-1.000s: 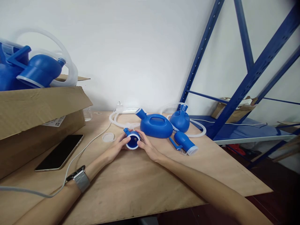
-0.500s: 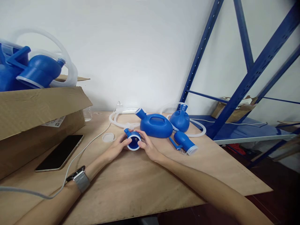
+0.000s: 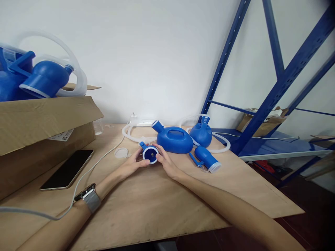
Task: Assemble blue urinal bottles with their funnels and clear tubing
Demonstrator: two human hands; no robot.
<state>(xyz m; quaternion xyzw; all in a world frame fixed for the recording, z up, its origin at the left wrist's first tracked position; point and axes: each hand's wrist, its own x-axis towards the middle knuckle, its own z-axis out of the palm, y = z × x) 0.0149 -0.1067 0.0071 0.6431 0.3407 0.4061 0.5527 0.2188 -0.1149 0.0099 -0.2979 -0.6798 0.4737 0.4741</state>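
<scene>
Between my two hands I hold a blue plastic urinal funnel (image 3: 146, 146) with a white rim, its round mouth facing me. My left hand (image 3: 134, 163) grips the left side, thumb along the lower rim. On the right side, my right hand (image 3: 166, 162) closes round it with the thumb at the rim; its other fingers are partly hidden behind. A clear round cap (image 3: 121, 152) lies left of my left hand. Just behind my right hand stands a blue urinal bottle (image 3: 175, 140) with a handle hole. Another blue funnel (image 3: 206, 158) with a clear cap lies to the right.
A second blue bottle (image 3: 201, 135) and a coiled clear hose (image 3: 221, 148) are at the back right. An open cardboard box (image 3: 47, 118) with blue parts stands left, near a phone (image 3: 68, 170) and a cable (image 3: 86, 174). A blue metal rack (image 3: 261, 104) stands right.
The funnel in my hands has tilted so its mouth faces me more and sits slightly higher. My left thumb has shifted down to the lower rim.
</scene>
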